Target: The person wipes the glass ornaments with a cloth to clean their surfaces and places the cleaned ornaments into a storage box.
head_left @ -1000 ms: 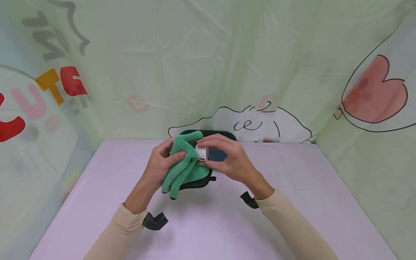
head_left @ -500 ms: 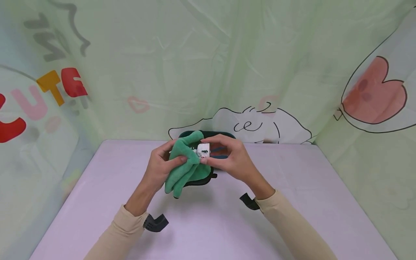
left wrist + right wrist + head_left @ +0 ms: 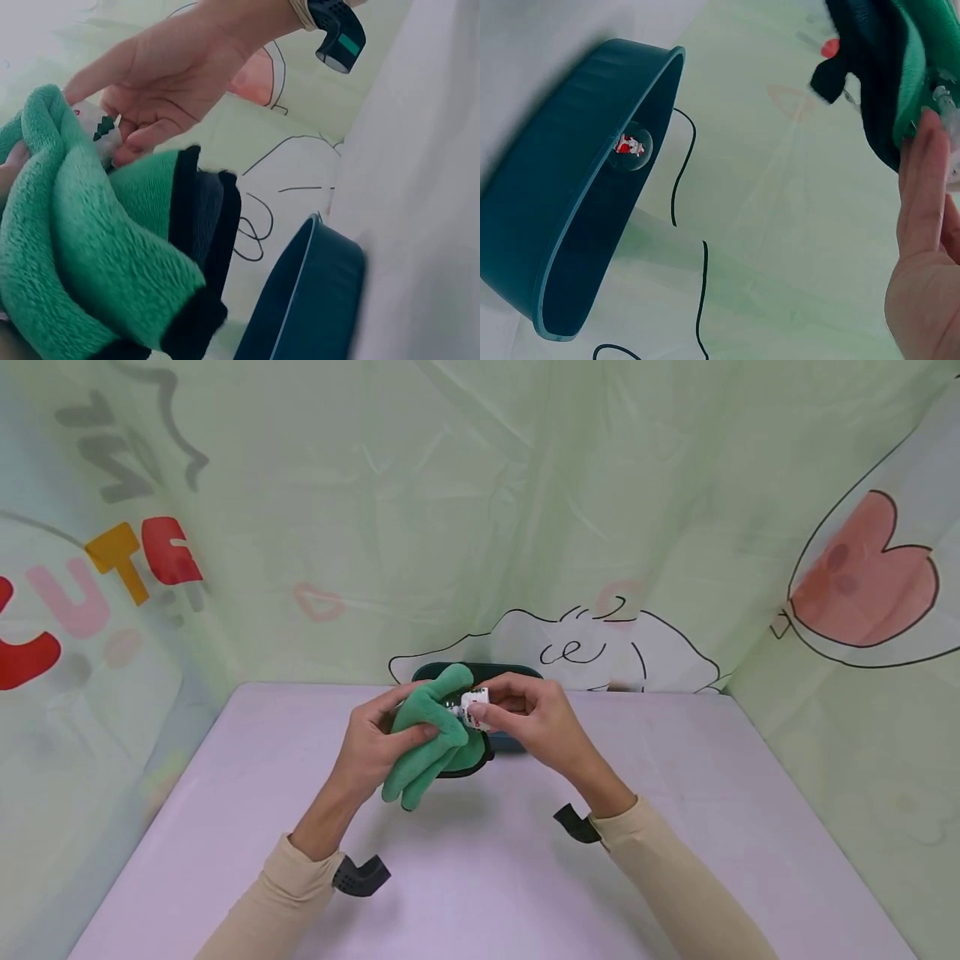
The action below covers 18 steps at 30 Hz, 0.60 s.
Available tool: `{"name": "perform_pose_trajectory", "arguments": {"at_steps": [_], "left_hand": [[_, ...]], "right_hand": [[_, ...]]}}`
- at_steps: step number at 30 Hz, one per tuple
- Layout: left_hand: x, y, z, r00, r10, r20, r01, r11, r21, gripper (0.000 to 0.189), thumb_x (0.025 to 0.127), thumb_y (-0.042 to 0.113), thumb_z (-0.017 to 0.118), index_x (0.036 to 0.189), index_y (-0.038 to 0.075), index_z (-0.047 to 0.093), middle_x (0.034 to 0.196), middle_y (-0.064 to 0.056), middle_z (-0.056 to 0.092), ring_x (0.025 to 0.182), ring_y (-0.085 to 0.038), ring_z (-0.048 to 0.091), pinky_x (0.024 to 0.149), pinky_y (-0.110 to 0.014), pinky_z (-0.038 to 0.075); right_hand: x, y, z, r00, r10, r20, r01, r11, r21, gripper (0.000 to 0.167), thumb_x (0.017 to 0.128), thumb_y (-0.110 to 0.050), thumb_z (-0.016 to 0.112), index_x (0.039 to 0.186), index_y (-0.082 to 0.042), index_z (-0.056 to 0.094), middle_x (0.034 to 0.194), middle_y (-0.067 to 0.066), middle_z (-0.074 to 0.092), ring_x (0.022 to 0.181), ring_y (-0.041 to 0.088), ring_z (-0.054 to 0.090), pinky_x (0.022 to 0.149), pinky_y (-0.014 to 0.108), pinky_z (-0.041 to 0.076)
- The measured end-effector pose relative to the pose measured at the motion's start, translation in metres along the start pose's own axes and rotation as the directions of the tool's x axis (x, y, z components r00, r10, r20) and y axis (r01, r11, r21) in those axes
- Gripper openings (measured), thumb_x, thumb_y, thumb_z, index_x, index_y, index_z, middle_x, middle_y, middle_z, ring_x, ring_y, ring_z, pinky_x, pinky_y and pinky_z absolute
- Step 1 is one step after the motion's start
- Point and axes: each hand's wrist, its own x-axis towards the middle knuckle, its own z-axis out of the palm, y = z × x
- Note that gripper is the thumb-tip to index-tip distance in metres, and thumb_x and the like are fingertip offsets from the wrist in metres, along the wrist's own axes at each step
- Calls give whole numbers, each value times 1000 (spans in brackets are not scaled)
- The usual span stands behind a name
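Note:
In the head view, my left hand [image 3: 363, 747] grips a green plush cloth [image 3: 420, 762] with dark edging, bunched in loose folds. My right hand [image 3: 536, 727] pinches the white base of a small snow globe [image 3: 475, 706]. Part of its clear dome, with a small figure inside, shows at the cloth; folds cover the rest. Printed on the base is a dark green motif, seen in the left wrist view beside the right hand's fingers [image 3: 142, 135]. The right wrist view catches only part of the globe, at its right edge.
Behind the hands, a deep teal basin [image 3: 555, 172] stands at the far edge of the pale lilac table [image 3: 480, 877]. Inside it lies another clear globe [image 3: 632, 146] with a red and white figure. A printed green curtain [image 3: 480, 527] hangs behind the table.
The snow globe's base has turned in my right fingers, showing a different side. My right thumb has shifted onto its front. The cloth has risen slightly and moved right with my left hand.

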Motion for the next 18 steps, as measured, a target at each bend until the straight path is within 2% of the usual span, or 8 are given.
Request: {"name": "perform_pose_trajectory", "arguments": {"at_steps": [3,7,13,18], "left_hand": [[0,1,1,1000,-5,-13,4,1000,-6,51,87,3,79,136,8,64,120,-2,72,102,-21,69,79,-31,59],[1,0,2,999,-38,-27,37,999,-29,51,87,3,79,136,8,64,122,-4,70,102,-21,69,80,-32,59],[2,-3,1,995,-90,-34,88,995,-47,50,88,1,76,136,6,62,124,-6,66,102,-21,68,83,-33,59],[3,-4,1,993,-117,-31,114,990,-81,50,90,2,74,138,4,60,122,-8,64,104,-20,66,85,-31,59]], "right_hand": [[0,-1,-1,1000,17,8,-17,1000,-10,22,91,-19,78,112,-12,73,98,7,74,83,23,73,75,34,61],[-1,0,0,1000,-11,18,12,999,-33,28,89,-17,80,116,-13,72,103,5,72,87,22,72,77,33,60],[0,1,3,991,-128,50,131,990,-53,37,87,-11,82,121,-11,70,111,3,70,95,20,72,82,34,61],[1,2,4,965,-251,77,258,960,-105,45,82,-6,84,125,-7,69,115,4,68,99,20,71,85,34,60]]}}
